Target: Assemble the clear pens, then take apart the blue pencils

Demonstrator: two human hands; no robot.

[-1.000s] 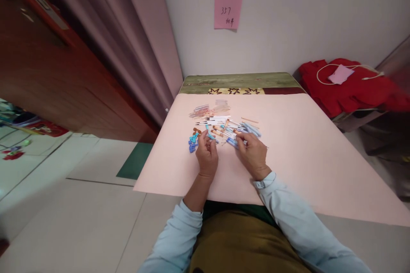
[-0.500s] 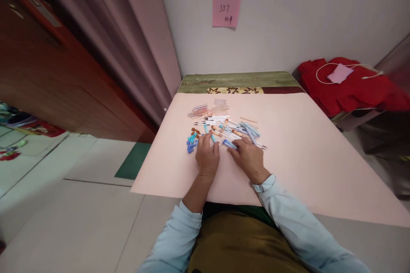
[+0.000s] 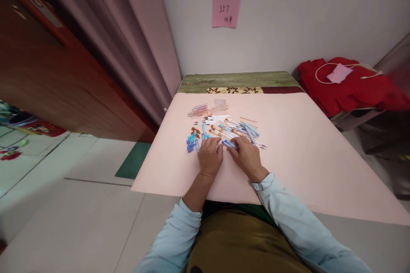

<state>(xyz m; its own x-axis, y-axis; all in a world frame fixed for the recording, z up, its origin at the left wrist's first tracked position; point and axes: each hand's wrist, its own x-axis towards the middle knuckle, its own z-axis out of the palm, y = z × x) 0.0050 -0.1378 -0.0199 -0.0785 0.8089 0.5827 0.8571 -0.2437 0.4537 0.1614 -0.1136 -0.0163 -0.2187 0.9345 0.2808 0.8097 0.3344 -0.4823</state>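
My right hand (image 3: pixel 248 156) is closed around blue pen barrels (image 3: pixel 228 143), whose ends stick out toward the left. Close beside them, my left hand (image 3: pixel 210 156) has its fingers bent and the thumb a little apart; nothing shows clearly between them. Past the left fingers lie a turquoise pen part (image 3: pixel 204 129) and an upright-pointing blue pen part (image 3: pixel 197 146). Further left are small piles of blue caps (image 3: pixel 190 146), turquoise caps (image 3: pixel 191 137) and brown caps (image 3: pixel 195 132). A mixed heap of orange-ended and pale blue barrels (image 3: pixel 250 131) with white refills (image 3: pixel 221 118) spreads behind both hands.
Clear pen tubes (image 3: pixel 200 111) lie at the back of the pink sheet (image 3: pixel 288 153) covering the table. Behind it shows the green tabletop (image 3: pixel 237 78). A red cloth (image 3: pixel 349 94) with a cable sits at the right, and a wooden door (image 3: pixel 64 81) stands left.
My left hand has shifted slightly right, toward the barrels in my right hand. Turquoise and blue pen parts now show left of its fingers. The right hand stays nearly in place.
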